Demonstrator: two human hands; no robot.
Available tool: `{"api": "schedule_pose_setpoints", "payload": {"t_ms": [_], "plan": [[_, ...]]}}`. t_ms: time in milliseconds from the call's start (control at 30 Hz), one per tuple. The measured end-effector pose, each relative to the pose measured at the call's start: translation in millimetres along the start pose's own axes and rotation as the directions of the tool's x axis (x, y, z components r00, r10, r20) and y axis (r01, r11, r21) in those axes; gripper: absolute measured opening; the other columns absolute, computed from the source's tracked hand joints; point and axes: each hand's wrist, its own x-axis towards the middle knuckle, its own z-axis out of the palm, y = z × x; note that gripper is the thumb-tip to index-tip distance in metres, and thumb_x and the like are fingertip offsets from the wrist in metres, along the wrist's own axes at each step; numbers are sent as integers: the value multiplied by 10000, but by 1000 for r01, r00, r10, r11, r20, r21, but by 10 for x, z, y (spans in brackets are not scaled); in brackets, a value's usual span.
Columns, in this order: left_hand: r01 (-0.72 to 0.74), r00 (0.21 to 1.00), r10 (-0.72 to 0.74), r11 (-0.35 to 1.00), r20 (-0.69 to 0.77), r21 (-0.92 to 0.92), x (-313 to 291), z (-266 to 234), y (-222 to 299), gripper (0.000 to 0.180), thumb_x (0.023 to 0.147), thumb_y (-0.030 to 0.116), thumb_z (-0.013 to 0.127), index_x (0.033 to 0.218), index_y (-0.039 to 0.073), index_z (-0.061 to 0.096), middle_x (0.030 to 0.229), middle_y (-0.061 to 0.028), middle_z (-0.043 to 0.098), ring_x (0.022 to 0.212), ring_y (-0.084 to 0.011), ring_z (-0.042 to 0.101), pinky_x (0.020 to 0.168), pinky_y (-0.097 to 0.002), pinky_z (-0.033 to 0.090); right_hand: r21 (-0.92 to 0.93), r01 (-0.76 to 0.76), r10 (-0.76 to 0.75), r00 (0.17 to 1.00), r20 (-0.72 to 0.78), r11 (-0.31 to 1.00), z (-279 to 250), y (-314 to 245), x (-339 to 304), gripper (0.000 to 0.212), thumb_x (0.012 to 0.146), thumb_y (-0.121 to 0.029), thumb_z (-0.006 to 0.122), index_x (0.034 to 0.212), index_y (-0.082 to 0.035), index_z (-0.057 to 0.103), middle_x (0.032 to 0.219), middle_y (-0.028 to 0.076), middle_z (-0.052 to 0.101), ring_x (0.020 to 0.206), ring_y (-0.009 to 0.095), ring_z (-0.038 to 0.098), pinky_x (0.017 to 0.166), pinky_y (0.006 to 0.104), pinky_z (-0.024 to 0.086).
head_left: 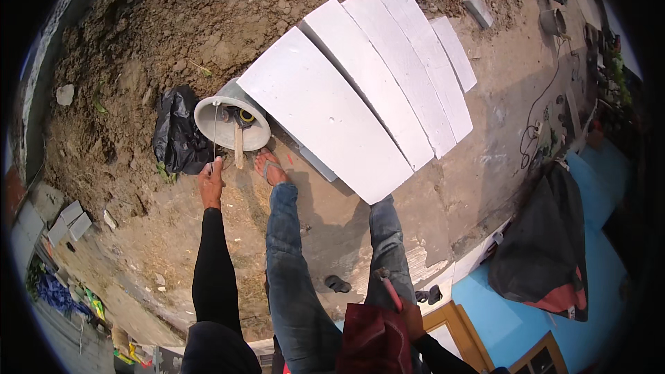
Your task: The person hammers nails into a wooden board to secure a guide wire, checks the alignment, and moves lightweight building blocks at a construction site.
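My left hand (211, 181) is closed on a thin metal rod-like piece (214, 135) that runs up to the rim of a pale bucket (201, 125). A wooden handle (239, 149) and a yellow round item (246, 116) show in the bucket's mouth. Low in the picture, my right hand (413, 320) is closed by a red-handled tool (391, 291) with a metal end, its kind unclear. A dark red cloth or bag (370, 339) partly hides that hand. Large white blocks (325, 111) stand in a row ahead of me, beside the bucket.
A black plastic bag (181, 128) lies left of the bucket. Loose soil (138, 41) borders the far side. Right are a dark covered shape (544, 242), a cable (533, 138) and two buckets (553, 22). A loose sandal (337, 283) lies between my legs.
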Motion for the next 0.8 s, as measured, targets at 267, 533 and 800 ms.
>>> {"api": "schedule_pose_setpoints", "payload": {"t_ms": [267,533,800], "plan": [[-15,998,13,1000,-58,-22,-668,-287,700,420,935,422,626,735,69,519,610,47,390,556,-73,351,520,-294,295,202,149,-139,988,-64,968,-9,366,-99,554,742,-533,787,866,-20,619,751,185,639,748,346,659,666,417,497],[182,981,-192,966,-37,-184,-2681,-934,1321,270,942,358,617,944,89,583,686,44,450,408,-37,318,345,-223,204,716,153,-160,985,-59,681,-418,1188,143,485,754,-466,808,865,-44,596,677,40,564,603,157,560,572,321,459],[110,968,-169,949,-184,-295,-4109,-467,2429,142,913,233,605,910,98,561,679,36,421,420,-83,304,369,-265,220,885,196,-141,979,-149,423,-1676,2276,312,459,745,-406,827,813,-53,543,599,3,513,445,125,481,428,317,407]]}}
